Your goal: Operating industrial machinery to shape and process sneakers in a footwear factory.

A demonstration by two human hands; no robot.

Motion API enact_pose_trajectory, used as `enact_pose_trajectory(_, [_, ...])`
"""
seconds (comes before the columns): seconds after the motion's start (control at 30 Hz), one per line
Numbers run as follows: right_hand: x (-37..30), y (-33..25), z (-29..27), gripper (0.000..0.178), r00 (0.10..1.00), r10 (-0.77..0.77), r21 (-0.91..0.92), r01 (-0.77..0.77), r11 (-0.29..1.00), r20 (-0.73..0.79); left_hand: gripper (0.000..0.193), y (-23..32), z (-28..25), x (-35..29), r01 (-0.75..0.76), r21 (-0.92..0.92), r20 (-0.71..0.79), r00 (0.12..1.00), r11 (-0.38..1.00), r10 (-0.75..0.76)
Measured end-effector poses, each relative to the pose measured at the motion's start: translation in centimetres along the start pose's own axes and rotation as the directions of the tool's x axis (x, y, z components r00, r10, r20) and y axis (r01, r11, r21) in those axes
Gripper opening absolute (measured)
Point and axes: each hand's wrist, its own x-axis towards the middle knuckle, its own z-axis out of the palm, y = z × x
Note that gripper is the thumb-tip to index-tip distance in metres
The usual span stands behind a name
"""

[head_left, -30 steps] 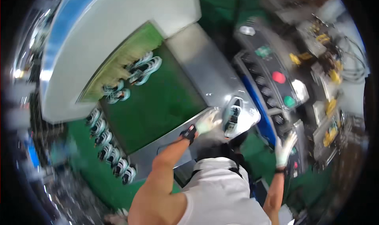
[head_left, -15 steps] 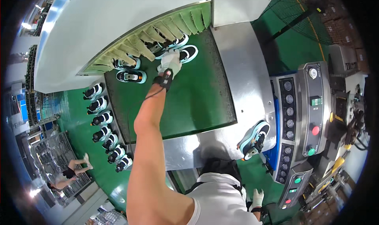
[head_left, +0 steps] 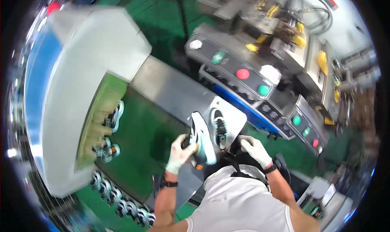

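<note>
My left hand (head_left: 180,154), in a white glove, is closed round the heel end of a sneaker (head_left: 205,142) with a white and pale blue sole and dark upper. The shoe is tilted, its sole side turned to the right, above the steel ledge. Beside it a matching sneaker (head_left: 219,128) lies on the ledge, not held. My right hand (head_left: 255,150), also gloved, is at my waist with curled fingers next to something dark; what they hold, if anything, is hidden.
A green conveyor belt (head_left: 142,146) runs under a fringed curtain (head_left: 95,130), with sneakers (head_left: 109,152) by the fringe. More sneakers (head_left: 115,196) stand in a row along its left side. Past the steel ledge (head_left: 170,91) stand control panels (head_left: 233,69) with coloured buttons.
My view has turned right toward the machines. My left hand has come back from the curtain to the ledge, with a sneaker in it. My right hand has risen to my waist.
</note>
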Motion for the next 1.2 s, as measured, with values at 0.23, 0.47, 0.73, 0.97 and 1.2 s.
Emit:
enact_pose_trajectory(0.23, [-5.0, -8.9, -2.4, 0.065, 0.910, -0.121, 0.836, -0.302, 0.458, 0.395, 0.042, 12.1, 10.1, 4.1, -0.766, 0.004, 0.453, 0.574, 0.643, 0.682])
enact_pose_trajectory(0.47, [-5.5, -8.9, -13.8, 0.087, 0.813, -0.582, 0.870, 0.263, 0.418, 0.034, 0.041, 17.7, 19.3, 7.6, -0.485, -0.166, 0.257, 0.819, 0.859, 0.512])
enact_pose_trajectory(0.73, [-8.5, -11.0, -20.1, 0.087, 0.781, -0.618, 0.961, 0.232, 0.148, -0.093, 0.039, 18.6, 24.2, 10.6, -0.405, -0.059, 0.246, 0.880, 0.912, 0.406])
enact_pose_trajectory(0.97, [-6.4, -9.4, -19.0, 0.091, 0.801, -0.560, 0.948, 0.309, 0.081, -0.213, 0.041, 21.9, 23.1, 12.5, -0.490, 0.018, 0.169, 0.861, 0.872, 0.480])
enact_pose_trajectory(1.2, [-6.1, -10.7, -18.0, 0.092, 0.816, -0.537, 0.930, 0.338, 0.143, -0.214, 0.046, 24.3, 21.2, 15.8, -0.560, 0.160, 0.086, 0.828, 0.813, 0.554])
